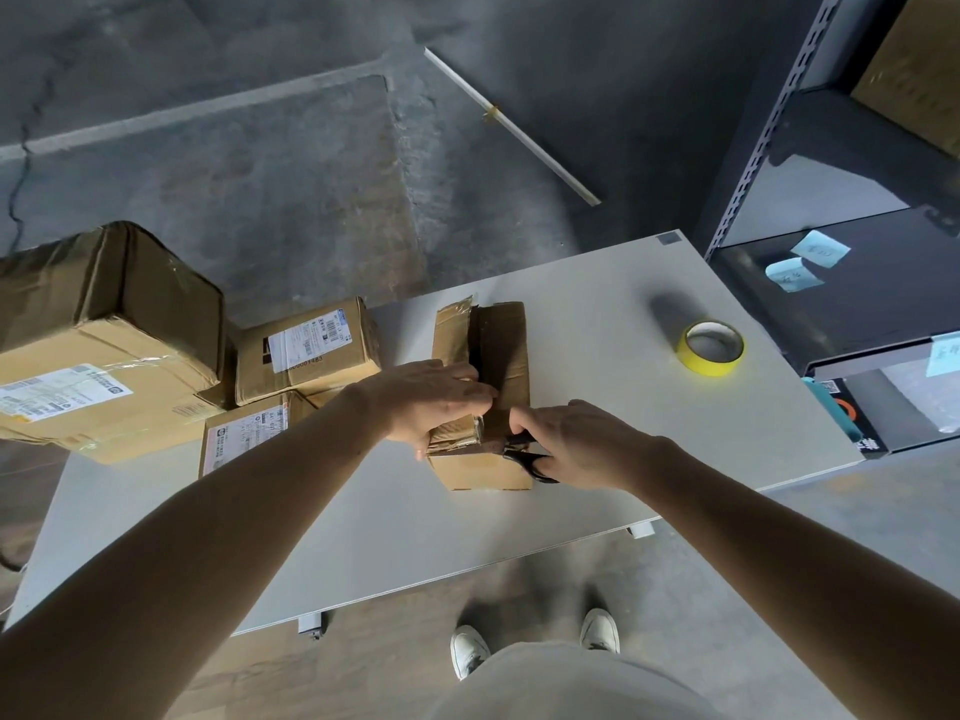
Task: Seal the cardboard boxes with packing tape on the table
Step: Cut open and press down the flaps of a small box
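Two hands work at one box (498, 356) near the table's (597, 324) middle: my left hand (441, 402) lies flat, pressing its top; my right hand (576, 444) grips black scissors (524, 454) at its near end. Tape roll (710, 348) sits near the right edge.

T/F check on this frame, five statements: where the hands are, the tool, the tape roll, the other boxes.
1. The left hand presses on top of the cardboard box. True.
2. The right hand holds black-handled scissors at the box's near edge. True.
3. The yellow tape roll sits on top of the box. False: it lies on the table, apart from the box, on the right.
4. Labelled boxes are stacked on the left. True.
5. Both hands are off the box. False: both are at it.
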`<state>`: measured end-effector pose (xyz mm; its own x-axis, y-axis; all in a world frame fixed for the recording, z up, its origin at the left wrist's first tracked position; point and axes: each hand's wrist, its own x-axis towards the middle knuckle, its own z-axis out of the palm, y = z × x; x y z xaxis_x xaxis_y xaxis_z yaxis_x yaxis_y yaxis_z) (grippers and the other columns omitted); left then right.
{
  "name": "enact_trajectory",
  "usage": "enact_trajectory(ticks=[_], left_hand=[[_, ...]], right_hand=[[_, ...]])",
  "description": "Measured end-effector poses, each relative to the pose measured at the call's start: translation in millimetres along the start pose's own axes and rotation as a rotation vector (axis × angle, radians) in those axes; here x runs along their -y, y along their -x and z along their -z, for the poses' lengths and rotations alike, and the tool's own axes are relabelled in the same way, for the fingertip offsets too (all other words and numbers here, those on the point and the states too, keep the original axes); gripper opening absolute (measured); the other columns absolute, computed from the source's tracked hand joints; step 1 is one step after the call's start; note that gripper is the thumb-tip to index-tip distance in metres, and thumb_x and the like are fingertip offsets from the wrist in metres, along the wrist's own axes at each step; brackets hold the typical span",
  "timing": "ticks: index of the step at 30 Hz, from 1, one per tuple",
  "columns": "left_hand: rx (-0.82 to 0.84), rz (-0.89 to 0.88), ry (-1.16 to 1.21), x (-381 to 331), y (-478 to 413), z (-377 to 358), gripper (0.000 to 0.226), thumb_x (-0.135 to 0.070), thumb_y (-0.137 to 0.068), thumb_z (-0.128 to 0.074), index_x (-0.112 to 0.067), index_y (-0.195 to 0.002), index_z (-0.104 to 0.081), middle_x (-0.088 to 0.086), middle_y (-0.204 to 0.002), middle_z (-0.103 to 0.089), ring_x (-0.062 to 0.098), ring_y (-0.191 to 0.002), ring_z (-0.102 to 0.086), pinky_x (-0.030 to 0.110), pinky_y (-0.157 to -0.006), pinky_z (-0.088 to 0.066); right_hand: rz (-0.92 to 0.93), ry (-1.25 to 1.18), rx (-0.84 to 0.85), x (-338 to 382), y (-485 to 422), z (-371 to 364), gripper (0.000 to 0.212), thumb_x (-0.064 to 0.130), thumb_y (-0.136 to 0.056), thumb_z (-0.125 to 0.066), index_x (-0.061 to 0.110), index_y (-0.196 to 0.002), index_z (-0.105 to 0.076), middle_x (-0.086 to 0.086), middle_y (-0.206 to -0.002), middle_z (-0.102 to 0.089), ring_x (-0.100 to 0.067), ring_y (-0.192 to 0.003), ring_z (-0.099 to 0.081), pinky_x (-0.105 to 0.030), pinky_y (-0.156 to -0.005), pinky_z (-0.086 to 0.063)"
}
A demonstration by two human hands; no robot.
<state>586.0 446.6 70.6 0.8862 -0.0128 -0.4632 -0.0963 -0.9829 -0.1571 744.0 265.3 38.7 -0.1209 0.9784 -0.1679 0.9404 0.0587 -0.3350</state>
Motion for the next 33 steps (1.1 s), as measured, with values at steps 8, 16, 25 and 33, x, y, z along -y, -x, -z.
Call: enact_trajectory(ticks=[8, 16, 25, 33], left_hand=[[-0.019, -0.003, 0.065, -0.4, 3.7, -0.4, 0.102, -0.034, -0.060, -0.092, -0.018, -0.143, -0.034, 0.004, -0.151, -0.036, 0.022, -0.142, -0.025, 0.037, -0.110, -0.038], [-0.032, 0.014, 0.124, 0.8, 7.5, -3.0, 0.095, -0.033, -0.066, -0.089, -0.018, -0.143, -0.034, 0.004, -0.159, -0.026, 0.021, -0.150, -0.012, 0.034, -0.117, -0.027], [-0.026, 0.062, 0.198, -0.2, 13.0, -4.6, 0.085, -0.033, -0.074, -0.085, -0.028, -0.138, -0.030, 0.000, -0.161, 0.006, 0.020, -0.150, 0.010, 0.032, -0.113, -0.032], [-0.025, 0.092, 0.206, 5.1, 11.4, -5.3, 0.124, -0.042, -0.068, -0.086, -0.032, -0.156, 0.001, -0.006, -0.164, -0.006, 0.014, -0.151, 0.011, 0.034, -0.122, -0.006]], right_hand=[[-0.003, -0.021, -0.017, 3.4, -4.7, 4.0, 0.031, 0.020, -0.093, -0.062, 0.013, -0.119, -0.047, -0.004, -0.099, -0.064, -0.020, -0.075, -0.044, -0.030, -0.070, -0.030], [-0.011, 0.005, -0.045, 3.5, -1.9, 6.3, 0.031, 0.021, -0.092, -0.063, 0.017, -0.119, -0.050, -0.001, -0.105, -0.067, -0.020, -0.080, -0.053, -0.030, -0.073, -0.040], [-0.096, -0.013, -0.158, -23.4, 16.2, 12.5, 0.038, 0.048, -0.090, -0.061, 0.030, -0.122, -0.052, 0.018, -0.095, -0.049, -0.006, -0.095, -0.049, -0.029, -0.087, -0.033], [-0.364, -0.203, -0.205, -49.1, 29.8, 0.6, 0.044, 0.047, -0.085, -0.067, 0.029, -0.119, -0.045, 0.007, -0.105, -0.056, -0.016, -0.105, -0.054, -0.034, -0.085, -0.032]])
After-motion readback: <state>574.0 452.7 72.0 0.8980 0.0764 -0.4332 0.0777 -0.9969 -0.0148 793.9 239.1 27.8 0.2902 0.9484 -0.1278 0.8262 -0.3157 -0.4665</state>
